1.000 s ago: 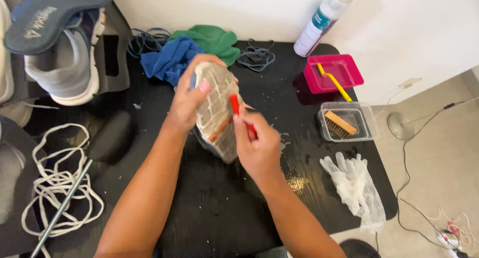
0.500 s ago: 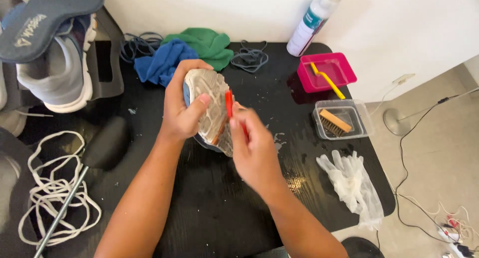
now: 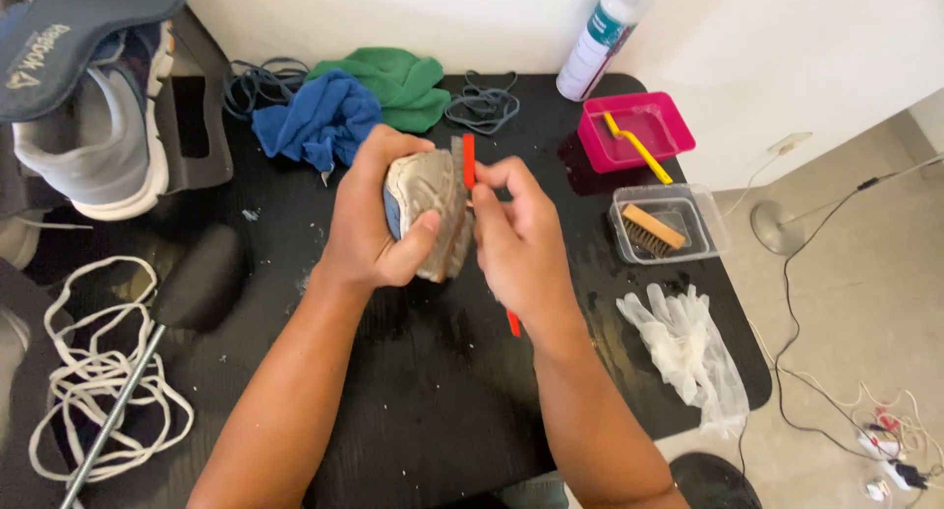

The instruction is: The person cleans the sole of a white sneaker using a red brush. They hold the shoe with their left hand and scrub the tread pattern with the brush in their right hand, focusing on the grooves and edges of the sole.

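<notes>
Red brush [image 3: 469, 165] now stands upright against the dirty shoe sole [image 3: 433, 209] at frame centre, shifted from slanting earlier; right hand [image 3: 521, 239] grips it, left hand [image 3: 379, 219] clasps the sole, scrubbing ongoing.

We see the left hand [image 3: 379, 224] gripping a dirty shoe [image 3: 430, 206], sole up, at frame centre. The right hand [image 3: 516, 239] presses a red-handled brush [image 3: 469, 162] against the sole. Upper right: pink tray [image 3: 639, 147], clear tub [image 3: 710, 226], spray bottle [image 3: 602, 39]. Upper left: blue cloth [image 3: 320, 119], green cloth [image 3: 393, 81]. White laces [image 3: 93, 381] lower left.
</notes>
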